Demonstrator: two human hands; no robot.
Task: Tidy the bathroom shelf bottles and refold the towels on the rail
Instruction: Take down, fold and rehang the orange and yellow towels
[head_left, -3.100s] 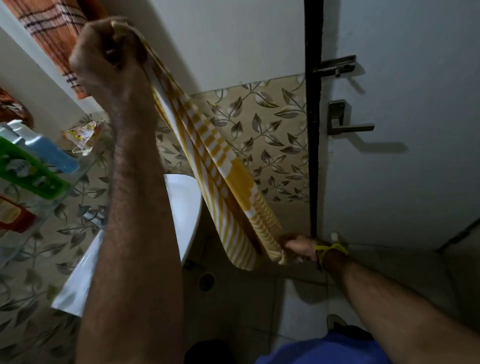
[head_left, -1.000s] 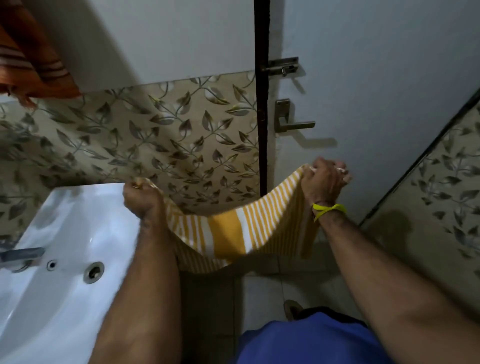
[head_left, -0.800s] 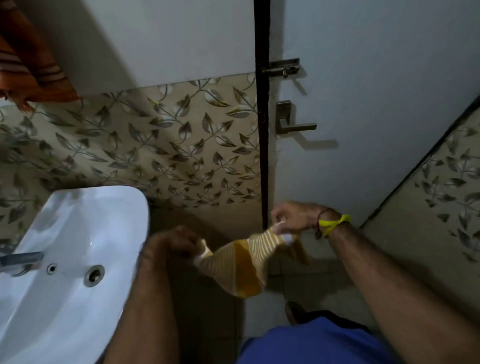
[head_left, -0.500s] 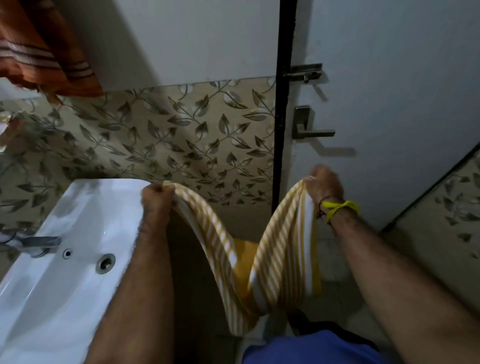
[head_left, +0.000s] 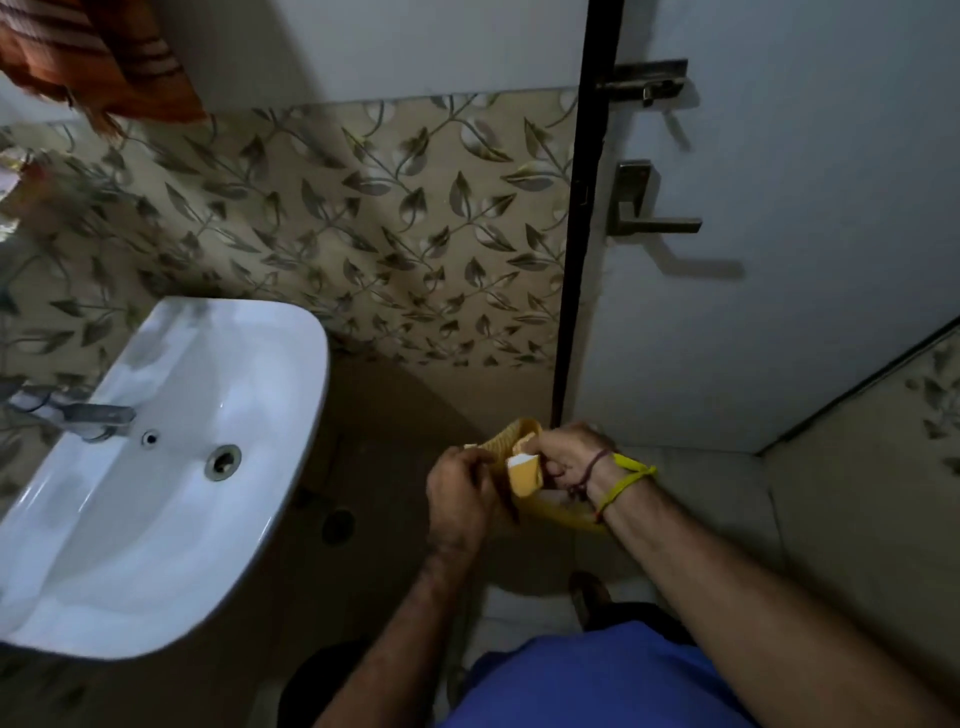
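The yellow and white striped towel (head_left: 523, 472) is bunched into a small bundle low in front of me, right of the sink. My left hand (head_left: 460, 499) grips its left side and my right hand (head_left: 569, 457), with a yellow band at the wrist, grips its right side. The two hands nearly touch, and most of the towel is hidden between and under them. An orange striped towel (head_left: 98, 57) hangs at the top left. No shelf bottles can be made out.
A white sink (head_left: 171, 467) with a metal tap (head_left: 78, 415) stands at the left. Leaf-patterned tiles (head_left: 374, 234) cover the wall ahead. A white door with a lever handle (head_left: 649, 213) and a bolt (head_left: 644, 83) is at the right. A floor drain (head_left: 337, 526) lies below.
My hands have come together and dropped lower, folding the hanging yellow towel into a compact bundle. The view has tilted down and shifted right of the sink.
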